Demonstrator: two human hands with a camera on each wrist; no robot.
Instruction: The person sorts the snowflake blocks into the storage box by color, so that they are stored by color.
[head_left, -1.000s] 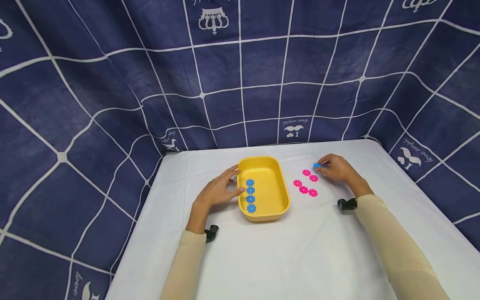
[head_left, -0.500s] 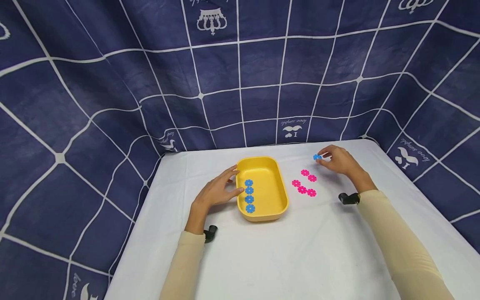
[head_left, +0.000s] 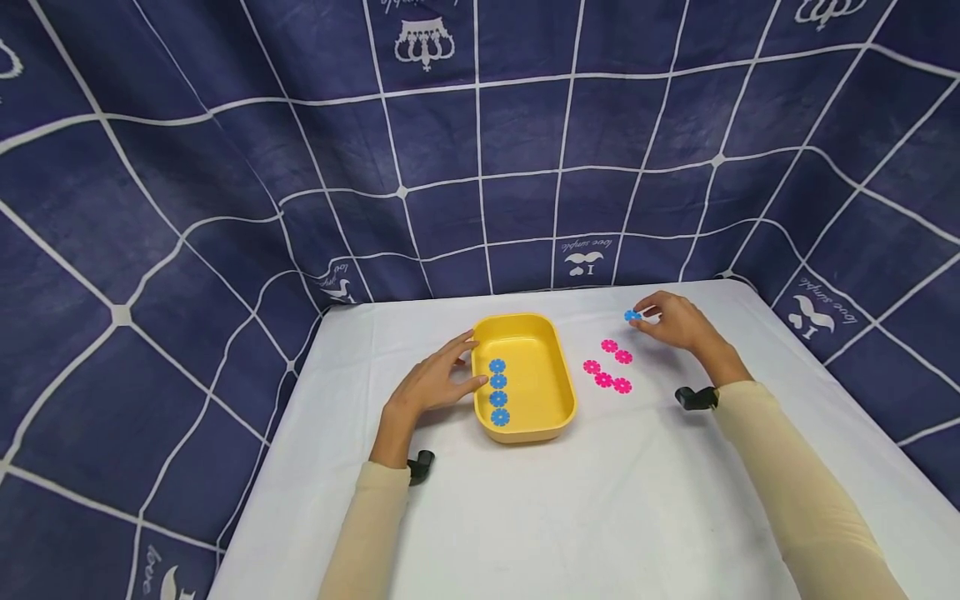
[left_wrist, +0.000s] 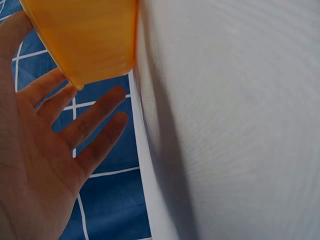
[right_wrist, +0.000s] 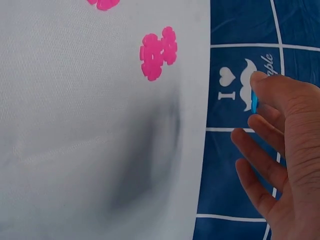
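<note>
My right hand (head_left: 675, 321) pinches a blue interlocking disc (head_left: 632, 316) between thumb and fingertips, at the far right. In the right wrist view the blue disc (right_wrist: 254, 102) appears edge-on, held off the white cloth. On the left, my left hand (head_left: 431, 379) rests at the yellow tray (head_left: 566, 375), thumb over its left rim and fingers spread along the outside. The left wrist view has those fingers (left_wrist: 102, 117) loosely extended beside the tray wall (left_wrist: 85, 40). Inside the tray, several blue discs (head_left: 498, 399) form a column along the left side.
Several pink discs (head_left: 603, 379) lie on the white tablecloth (head_left: 570, 517) between the tray and my right hand. Two of them (right_wrist: 151, 56) overlap in the right wrist view. A dark blue checked curtain (head_left: 517, 150) hangs behind and at both sides of the table.
My right hand has lifted and shifted slightly away toward the back of the table, carrying the blue disc. My left hand and the tray have stayed put.
</note>
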